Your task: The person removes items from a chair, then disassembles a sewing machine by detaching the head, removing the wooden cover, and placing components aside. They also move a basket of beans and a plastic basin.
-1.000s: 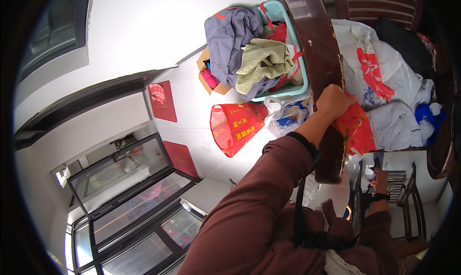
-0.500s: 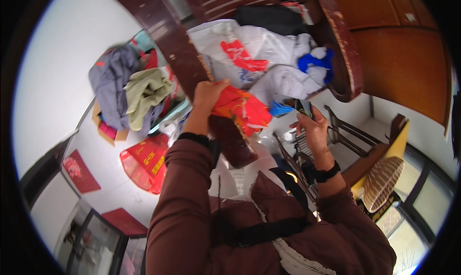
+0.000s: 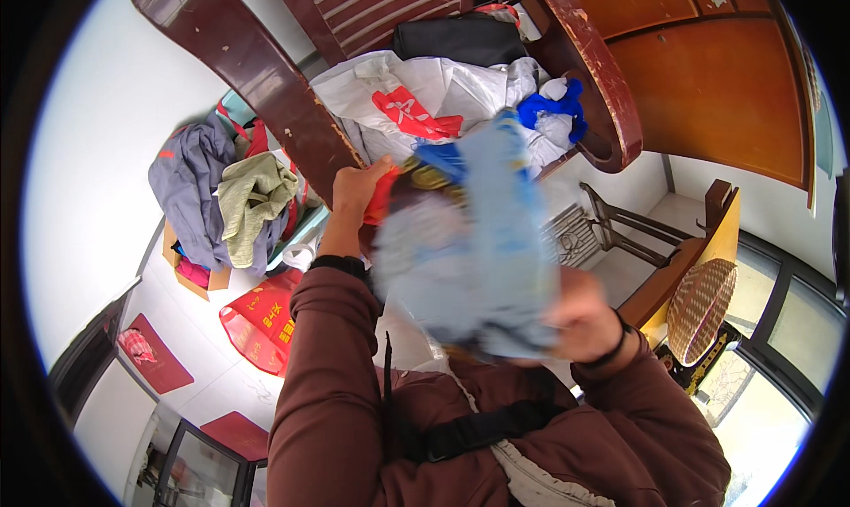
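In my right hand (image 3: 584,317) is a pale blue and grey plastic package (image 3: 469,250) with some yellow print. It is smeared by motion and stands in front of my chest. My left hand (image 3: 354,193) is closed on a red plastic bag (image 3: 381,199) beside the chair's left armrest; the package hides most of that bag. On the dark red wooden chair (image 3: 266,73), behind both hands, a white plastic bag (image 3: 354,82) with a red patch lies beside a blue and white cloth bundle (image 3: 553,113) and a black folded item (image 3: 459,42).
To the left are heaped grey clothes (image 3: 190,188), a green cloth (image 3: 257,193) and a cardboard box (image 3: 190,281). A red printed bag (image 3: 261,325) lies on the floor. At right are a wooden cabinet (image 3: 708,100), a dark folding frame (image 3: 633,228) and a woven hat (image 3: 704,312).
My right hand has brought the pale blue package up in front of me, across the red bag. My left hand keeps its grip on the red bag. The whole view has shifted slightly.
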`<state>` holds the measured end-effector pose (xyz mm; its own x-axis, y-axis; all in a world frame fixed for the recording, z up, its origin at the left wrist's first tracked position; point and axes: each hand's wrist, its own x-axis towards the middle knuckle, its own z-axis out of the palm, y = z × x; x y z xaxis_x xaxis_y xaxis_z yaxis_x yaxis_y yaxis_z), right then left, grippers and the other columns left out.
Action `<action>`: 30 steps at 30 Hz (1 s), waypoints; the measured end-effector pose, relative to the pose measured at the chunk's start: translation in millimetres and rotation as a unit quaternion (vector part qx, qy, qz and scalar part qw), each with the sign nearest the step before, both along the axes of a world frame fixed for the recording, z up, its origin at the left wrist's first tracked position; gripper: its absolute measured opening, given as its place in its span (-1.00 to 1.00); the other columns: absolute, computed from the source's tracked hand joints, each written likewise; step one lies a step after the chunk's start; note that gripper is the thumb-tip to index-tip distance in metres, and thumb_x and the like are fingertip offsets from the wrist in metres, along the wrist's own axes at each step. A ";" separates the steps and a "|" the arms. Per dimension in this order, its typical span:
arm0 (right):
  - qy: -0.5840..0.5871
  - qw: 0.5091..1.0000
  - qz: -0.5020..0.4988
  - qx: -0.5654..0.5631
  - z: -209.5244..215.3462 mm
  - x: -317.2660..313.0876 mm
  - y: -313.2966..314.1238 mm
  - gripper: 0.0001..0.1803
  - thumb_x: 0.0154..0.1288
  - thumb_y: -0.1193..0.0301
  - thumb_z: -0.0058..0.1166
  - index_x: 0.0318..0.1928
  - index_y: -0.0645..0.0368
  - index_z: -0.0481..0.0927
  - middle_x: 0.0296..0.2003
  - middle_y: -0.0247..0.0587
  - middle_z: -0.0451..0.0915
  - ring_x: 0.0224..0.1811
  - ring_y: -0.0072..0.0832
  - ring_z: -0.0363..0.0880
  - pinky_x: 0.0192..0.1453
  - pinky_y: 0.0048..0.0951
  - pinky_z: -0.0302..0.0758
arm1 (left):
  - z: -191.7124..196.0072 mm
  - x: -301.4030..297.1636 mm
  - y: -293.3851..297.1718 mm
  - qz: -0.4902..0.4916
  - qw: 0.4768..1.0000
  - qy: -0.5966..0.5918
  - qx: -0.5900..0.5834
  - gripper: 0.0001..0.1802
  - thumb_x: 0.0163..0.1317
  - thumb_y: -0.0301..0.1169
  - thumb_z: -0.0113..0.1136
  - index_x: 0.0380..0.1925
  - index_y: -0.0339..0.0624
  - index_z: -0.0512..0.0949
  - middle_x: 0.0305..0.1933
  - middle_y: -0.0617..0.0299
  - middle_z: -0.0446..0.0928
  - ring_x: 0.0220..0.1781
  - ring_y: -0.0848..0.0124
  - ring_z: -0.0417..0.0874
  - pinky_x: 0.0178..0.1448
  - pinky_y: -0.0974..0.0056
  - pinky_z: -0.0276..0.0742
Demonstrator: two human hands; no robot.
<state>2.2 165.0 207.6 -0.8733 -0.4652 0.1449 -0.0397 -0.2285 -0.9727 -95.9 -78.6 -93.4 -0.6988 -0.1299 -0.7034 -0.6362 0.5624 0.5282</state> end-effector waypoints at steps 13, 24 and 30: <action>-0.334 0.903 0.142 0.231 -131.3 21.8 -68.7 -0.75 0.06 0.40 0.15 -0.41 0.37 0.44 -0.58 -0.01 0.44 -0.50 -0.40 0.47 -0.36 -0.28 0.39 | 62.8 -4.5 13.3 0.127 0.988 -0.023 0.082 -0.17 0.01 0.30 0.29 -0.58 -0.48 0.58 -0.49 0.10 0.55 -0.41 0.36 0.50 -0.24 0.23 0.41; -0.079 0.958 0.185 0.205 -92.0 20.0 -81.4 -0.79 0.10 0.42 0.10 -0.50 0.33 0.47 -0.56 0.16 0.47 -0.50 0.06 0.49 -0.41 -0.11 0.36 | 107.5 40.8 -5.9 0.023 0.903 -0.201 0.379 -0.55 0.23 -0.09 0.28 -0.25 -0.36 0.63 -0.30 0.22 0.63 -0.36 0.49 0.60 -0.22 0.35 0.51; -0.063 0.903 0.327 0.271 -82.5 34.5 -80.5 -0.76 0.09 0.34 0.09 -0.43 0.31 0.58 -0.54 0.14 0.53 -0.35 0.02 0.59 -0.26 -0.10 0.47 | 129.0 88.9 -27.1 -0.090 0.914 -0.165 0.359 -0.70 0.01 -0.51 0.30 -0.20 -0.37 0.60 -0.32 0.28 0.61 -0.34 0.53 0.59 -0.20 0.39 0.51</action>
